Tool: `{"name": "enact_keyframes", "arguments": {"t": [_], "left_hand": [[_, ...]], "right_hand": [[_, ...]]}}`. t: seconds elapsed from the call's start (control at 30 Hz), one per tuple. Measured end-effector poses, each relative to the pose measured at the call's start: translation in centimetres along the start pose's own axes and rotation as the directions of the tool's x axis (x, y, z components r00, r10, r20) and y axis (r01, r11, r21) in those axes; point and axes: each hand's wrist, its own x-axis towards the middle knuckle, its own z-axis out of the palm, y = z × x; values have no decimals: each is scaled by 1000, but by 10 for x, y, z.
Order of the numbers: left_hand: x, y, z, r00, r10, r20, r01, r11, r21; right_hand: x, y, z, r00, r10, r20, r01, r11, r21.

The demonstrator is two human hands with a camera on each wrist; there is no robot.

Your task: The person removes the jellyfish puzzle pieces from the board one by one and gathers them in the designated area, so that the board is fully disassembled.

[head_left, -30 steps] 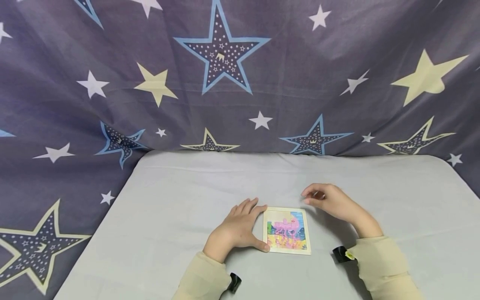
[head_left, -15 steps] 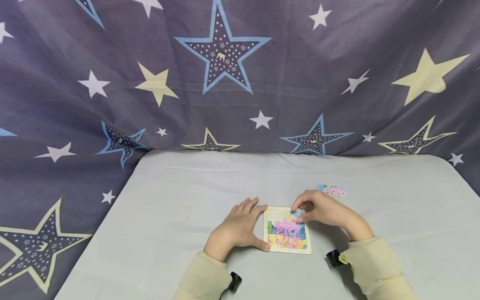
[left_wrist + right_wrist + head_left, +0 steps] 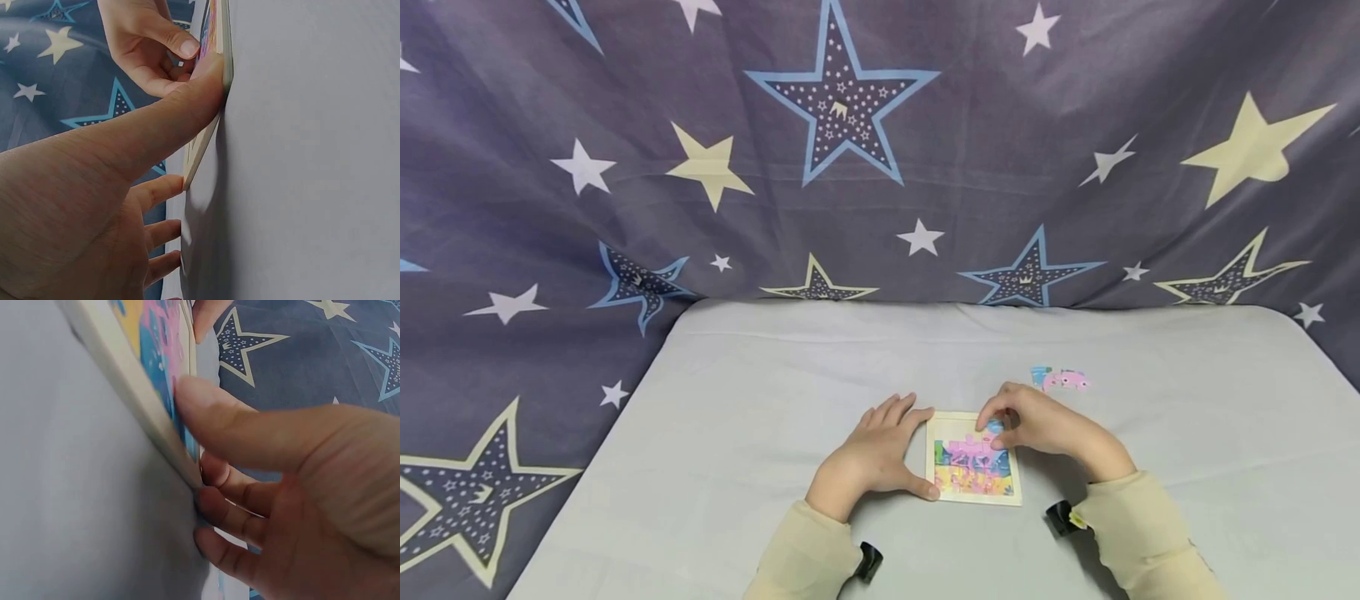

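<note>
**Puzzle (image 3: 973, 468) flat on the desk (image 3: 737, 417), part filled**

Sits in a pale frame (image 3: 977, 500), between left hand (image 3: 874, 454) and right hand (image 3: 1043, 423), with bare cream at the upper left. Shows whole only in the head view, along with loose pieces (image 3: 1066, 381), pink and blue, just beyond the right hand. Appears nearly edge-on in the left wrist view, with the frame's outer side and the left thumb against it plain to see. Reveals, in the right wrist view, a thumb laid on the picture and other fingers curled outside the frame, mostly hidden from the head.

Compared with a second ago: right hand brought in from beyond the frame to its upper right corner, loose pieces now in sight. No clear shift of left hand or frame.

Fingers of the left hand: spread wide, thumb at the near left corner, index at the far left, both touching the frame. Fingers of the right hand: bent, index and thumb slightly apart at a blue piece (image 3: 995, 426) in the upper right; impossible to make out whether pinching it.
</note>
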Motion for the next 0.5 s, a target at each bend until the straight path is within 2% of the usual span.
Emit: {"name": "enact_keyframes", "arguments": {"t": [0.5], "left_hand": [[1, 1, 0, 1000, 6, 4, -6, 1000, 0]], "right_hand": [[-1, -2, 3, 1000, -22, 8, 23, 998, -54]]}}
